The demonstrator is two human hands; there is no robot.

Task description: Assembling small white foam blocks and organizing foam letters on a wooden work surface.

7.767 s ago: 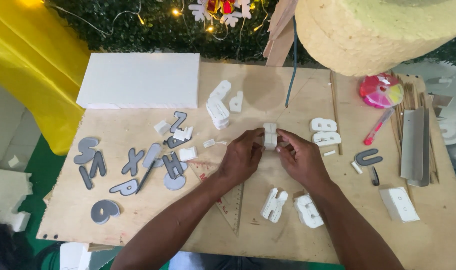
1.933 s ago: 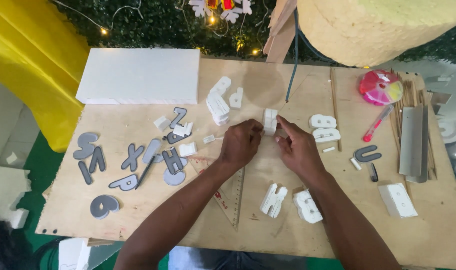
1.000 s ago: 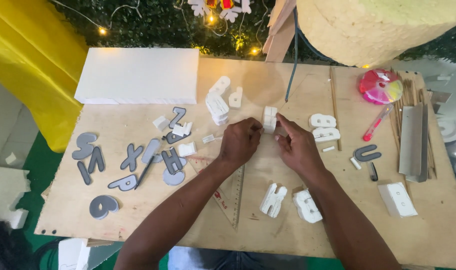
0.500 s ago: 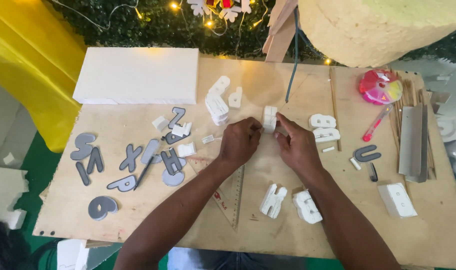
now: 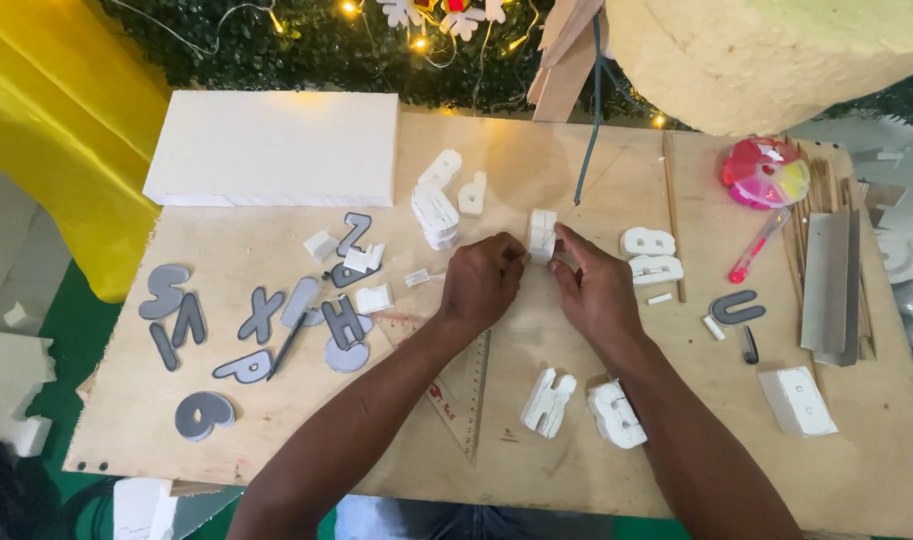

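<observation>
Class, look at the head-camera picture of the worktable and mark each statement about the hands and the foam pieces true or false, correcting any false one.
1. Both hands hold one small white foam piece between them. True: the left hand and the right hand meet on it.
2. The big white foam slab lies at the near right corner of the table. False: it lies at the far left.
3. The grey cut-out letters lie to the left of the hands. True.
4. The pink pen is in the right hand. False: it lies on the table, far right, untouched.
5. Two white foam letters lie between the forearms. True.
</observation>
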